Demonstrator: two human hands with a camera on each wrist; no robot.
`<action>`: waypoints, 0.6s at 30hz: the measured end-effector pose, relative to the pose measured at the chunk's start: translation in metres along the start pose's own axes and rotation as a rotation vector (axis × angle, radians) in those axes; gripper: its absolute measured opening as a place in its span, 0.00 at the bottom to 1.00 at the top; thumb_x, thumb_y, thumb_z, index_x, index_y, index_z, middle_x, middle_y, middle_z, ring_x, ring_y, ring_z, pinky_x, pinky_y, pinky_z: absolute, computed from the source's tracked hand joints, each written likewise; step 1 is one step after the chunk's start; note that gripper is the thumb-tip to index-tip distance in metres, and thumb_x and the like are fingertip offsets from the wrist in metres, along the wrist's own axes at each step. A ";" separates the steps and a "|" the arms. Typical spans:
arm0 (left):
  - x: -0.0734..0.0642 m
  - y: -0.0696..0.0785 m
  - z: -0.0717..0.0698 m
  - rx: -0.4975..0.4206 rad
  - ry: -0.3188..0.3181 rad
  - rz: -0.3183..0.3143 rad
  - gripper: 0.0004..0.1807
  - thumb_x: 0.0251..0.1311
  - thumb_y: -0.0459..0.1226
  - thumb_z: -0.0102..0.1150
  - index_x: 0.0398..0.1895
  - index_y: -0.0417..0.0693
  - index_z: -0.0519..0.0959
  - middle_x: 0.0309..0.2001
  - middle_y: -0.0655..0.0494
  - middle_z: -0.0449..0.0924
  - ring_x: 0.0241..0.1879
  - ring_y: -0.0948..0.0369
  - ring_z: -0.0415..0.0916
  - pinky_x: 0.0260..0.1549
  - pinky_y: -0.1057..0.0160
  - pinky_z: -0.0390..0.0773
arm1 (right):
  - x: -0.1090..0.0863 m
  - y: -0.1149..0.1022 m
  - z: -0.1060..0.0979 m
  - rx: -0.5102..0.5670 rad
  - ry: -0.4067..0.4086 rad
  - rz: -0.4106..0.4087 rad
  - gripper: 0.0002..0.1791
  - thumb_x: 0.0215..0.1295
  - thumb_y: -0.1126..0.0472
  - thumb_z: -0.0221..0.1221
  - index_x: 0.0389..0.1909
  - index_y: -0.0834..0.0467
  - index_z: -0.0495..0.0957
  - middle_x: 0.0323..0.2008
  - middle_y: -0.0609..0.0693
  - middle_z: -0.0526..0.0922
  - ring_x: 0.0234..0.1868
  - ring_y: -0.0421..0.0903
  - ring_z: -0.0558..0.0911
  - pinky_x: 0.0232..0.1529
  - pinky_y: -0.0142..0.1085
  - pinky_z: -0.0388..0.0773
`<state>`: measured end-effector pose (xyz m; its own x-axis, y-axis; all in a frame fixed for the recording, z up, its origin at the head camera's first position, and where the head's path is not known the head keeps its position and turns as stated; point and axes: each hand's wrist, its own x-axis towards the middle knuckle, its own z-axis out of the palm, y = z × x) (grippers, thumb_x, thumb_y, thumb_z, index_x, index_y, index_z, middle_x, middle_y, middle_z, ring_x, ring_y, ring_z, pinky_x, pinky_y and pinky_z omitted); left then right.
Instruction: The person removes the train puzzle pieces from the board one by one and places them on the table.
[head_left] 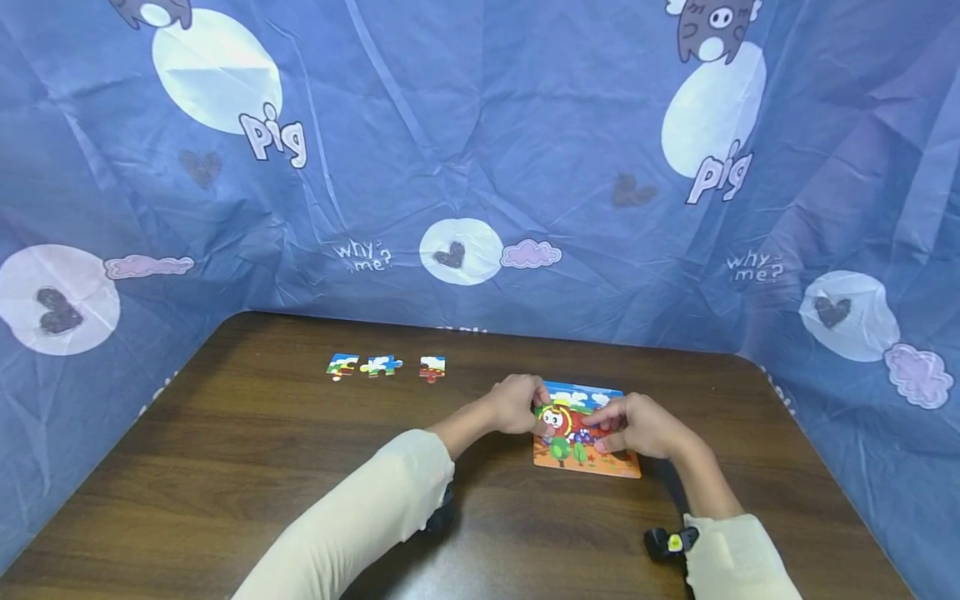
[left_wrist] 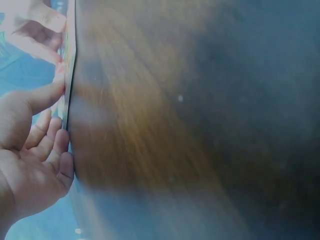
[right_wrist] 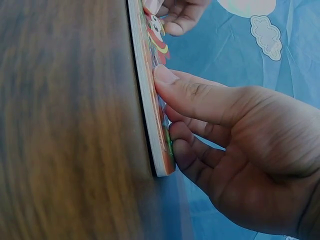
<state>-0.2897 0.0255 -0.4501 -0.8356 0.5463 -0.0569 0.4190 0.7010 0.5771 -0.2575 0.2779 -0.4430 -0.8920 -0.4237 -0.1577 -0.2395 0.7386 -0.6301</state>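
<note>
A square jigsaw puzzle [head_left: 611, 468] lies flat at the table's right, with a red cartoon face, clouds and green trees on it. At its left side my left hand [head_left: 517, 404] pinches a puzzle piece [head_left: 555, 419] with a big-eyed face and yellow ring. That piece stands tilted up from the puzzle surface in the right wrist view. My right hand [head_left: 637, 427] rests its thumb [right_wrist: 165, 77] and fingertips on the right part of the puzzle, around a small blue shape. The left wrist view shows the puzzle nearly edge-on, with both hands along it.
Toward the back left of the brown table [head_left: 262, 433] lie 3 loose jigsaw pieces [head_left: 432, 367], spaced apart in a row. A blue cloth [head_left: 480, 167] with pig and heart prints hangs behind the table and along both sides.
</note>
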 end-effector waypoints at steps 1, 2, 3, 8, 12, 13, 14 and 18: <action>0.000 0.000 0.000 -0.023 0.004 0.004 0.20 0.52 0.42 0.80 0.43 0.49 0.79 0.37 0.62 0.77 0.39 0.65 0.73 0.46 0.64 0.73 | 0.000 0.000 0.000 0.005 0.000 0.004 0.19 0.53 0.62 0.77 0.48 0.53 0.89 0.36 0.46 0.83 0.38 0.46 0.75 0.40 0.42 0.74; 0.000 0.000 0.001 -0.046 0.007 0.005 0.19 0.52 0.41 0.80 0.43 0.48 0.79 0.37 0.61 0.78 0.38 0.65 0.73 0.46 0.64 0.74 | 0.000 0.001 0.000 0.005 0.000 0.007 0.19 0.53 0.62 0.77 0.48 0.53 0.89 0.36 0.46 0.83 0.38 0.46 0.75 0.40 0.42 0.74; 0.000 0.000 0.001 -0.069 0.013 0.007 0.19 0.52 0.40 0.80 0.42 0.48 0.79 0.36 0.60 0.79 0.37 0.65 0.73 0.44 0.66 0.74 | 0.000 0.001 0.000 0.009 -0.001 0.010 0.19 0.53 0.62 0.77 0.48 0.53 0.89 0.35 0.46 0.83 0.37 0.46 0.75 0.40 0.42 0.73; 0.000 -0.002 0.002 -0.205 0.053 0.002 0.13 0.54 0.33 0.77 0.39 0.45 0.81 0.32 0.58 0.81 0.32 0.65 0.75 0.40 0.67 0.76 | 0.000 0.002 0.001 0.017 -0.003 0.007 0.19 0.54 0.61 0.77 0.49 0.52 0.89 0.34 0.46 0.82 0.37 0.46 0.74 0.39 0.41 0.73; -0.003 -0.004 0.001 -0.376 0.051 -0.022 0.08 0.58 0.29 0.72 0.38 0.43 0.83 0.31 0.57 0.81 0.31 0.63 0.77 0.35 0.66 0.77 | 0.000 0.003 0.001 0.022 0.000 -0.010 0.20 0.53 0.61 0.77 0.49 0.52 0.89 0.35 0.46 0.83 0.36 0.46 0.74 0.38 0.41 0.73; -0.003 -0.005 0.001 -0.427 0.046 -0.031 0.07 0.59 0.28 0.70 0.39 0.42 0.83 0.31 0.56 0.82 0.32 0.62 0.77 0.34 0.66 0.77 | 0.000 0.003 0.001 0.021 0.001 -0.013 0.20 0.53 0.61 0.77 0.49 0.52 0.89 0.35 0.46 0.83 0.37 0.46 0.75 0.38 0.41 0.74; -0.004 -0.005 0.000 -0.485 0.040 -0.043 0.07 0.58 0.27 0.69 0.39 0.41 0.83 0.30 0.55 0.82 0.32 0.61 0.78 0.33 0.65 0.78 | 0.000 0.003 0.001 0.022 0.002 -0.014 0.20 0.53 0.61 0.77 0.49 0.52 0.89 0.35 0.46 0.83 0.37 0.46 0.75 0.38 0.41 0.74; -0.005 -0.008 -0.002 -0.693 0.020 -0.082 0.07 0.60 0.24 0.64 0.41 0.37 0.82 0.31 0.51 0.82 0.31 0.58 0.81 0.32 0.62 0.81 | 0.000 0.003 0.001 0.020 0.004 -0.014 0.20 0.53 0.61 0.77 0.49 0.52 0.89 0.35 0.46 0.84 0.37 0.46 0.75 0.39 0.41 0.74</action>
<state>-0.2897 0.0161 -0.4525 -0.8639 0.4913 -0.1112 0.0371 0.2822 0.9586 -0.2574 0.2795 -0.4459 -0.8902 -0.4315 -0.1461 -0.2437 0.7220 -0.6475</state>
